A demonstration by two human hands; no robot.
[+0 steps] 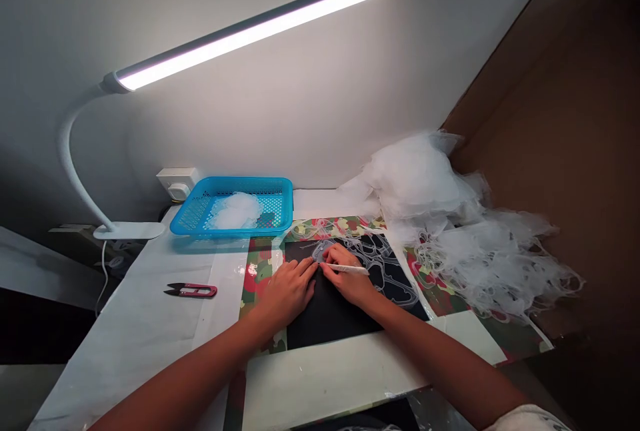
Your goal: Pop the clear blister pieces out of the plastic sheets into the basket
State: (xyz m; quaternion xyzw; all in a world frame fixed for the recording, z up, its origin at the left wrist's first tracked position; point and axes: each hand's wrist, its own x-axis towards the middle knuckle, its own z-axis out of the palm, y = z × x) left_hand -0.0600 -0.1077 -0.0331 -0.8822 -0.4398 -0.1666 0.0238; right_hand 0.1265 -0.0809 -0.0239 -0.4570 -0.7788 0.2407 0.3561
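Note:
My right hand [345,273] grips a slim white pen-like tool [350,269]; its tip points left, toward my left fingertips. Beside it my left hand [293,291] lies palm down with fingers stretched out on a black mat [320,317]. The left fingertips rest at the edge of a small sheer white piece [323,249], which lies flat under and just beyond both hands. Thin looping strips of sheer white material [383,261] spread over the mat's right side. My fingers partly hide the tool's tip and the piece's near edge.
Red-handled thread snips [191,291] lie on the white table covering to the left. A blue perforated basket [231,233] holds white sheer pieces [237,209]. Piled sheer material [417,177] and tangled scraps [500,264] sit at right, beside brown cardboard [555,117]. A lit lamp [260,31] hangs above.

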